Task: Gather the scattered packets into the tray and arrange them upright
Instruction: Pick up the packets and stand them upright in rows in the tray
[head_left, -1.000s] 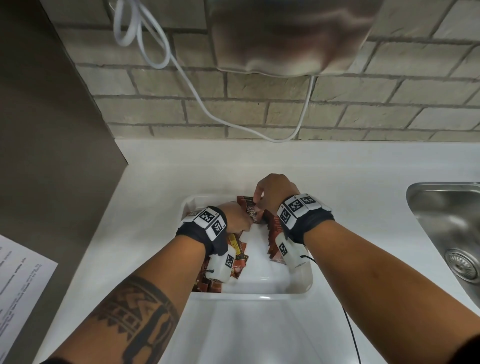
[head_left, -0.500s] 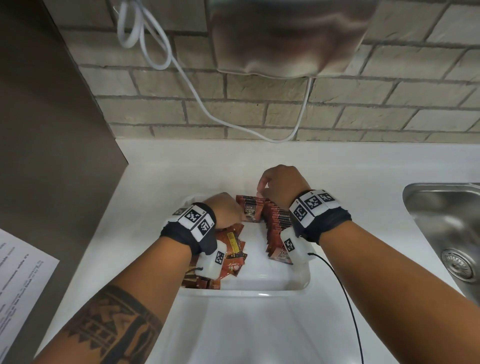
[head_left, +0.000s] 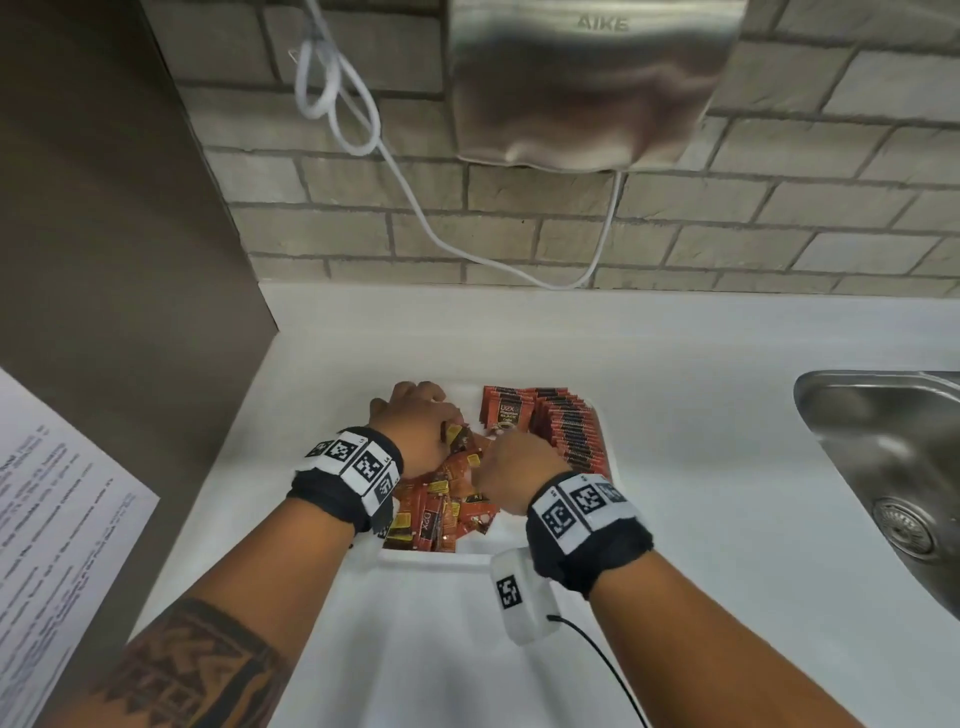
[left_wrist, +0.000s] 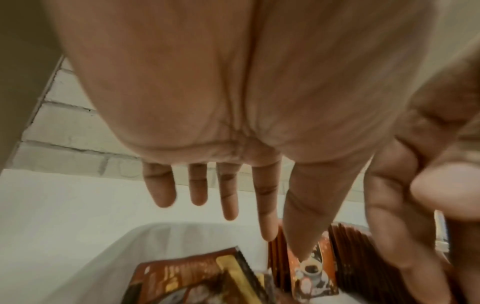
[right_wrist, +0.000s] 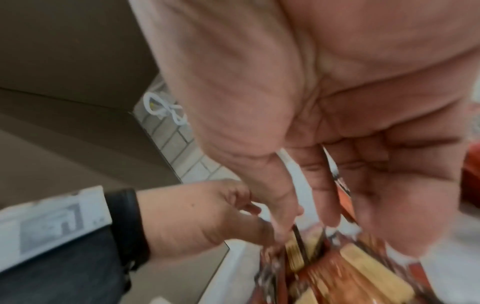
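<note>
A white tray (head_left: 431, 561) sits on the counter. Along its right side stands an upright row of red-brown packets (head_left: 569, 426), also seen in the left wrist view (left_wrist: 348, 246). A loose pile of packets (head_left: 441, 512) fills the tray's left half. My left hand (head_left: 415, 415) hovers over the pile's far end with its fingers straight (left_wrist: 285, 245) and holds nothing. My right hand (head_left: 511, 467) reaches down onto the pile (right_wrist: 350, 273), thumb and fingers (right_wrist: 306, 226) apart at the packet tops. That view is blurred.
A steel sink (head_left: 893, 457) lies to the right. A hand dryer (head_left: 587, 83) hangs on the brick wall, its white cable (head_left: 415, 208) looping down. A brown panel (head_left: 104, 234) with a paper sheet (head_left: 52, 509) closes the left side.
My right hand left the upright row and came back and left onto the loose pile. My left hand shifted toward the tray's far left corner.
</note>
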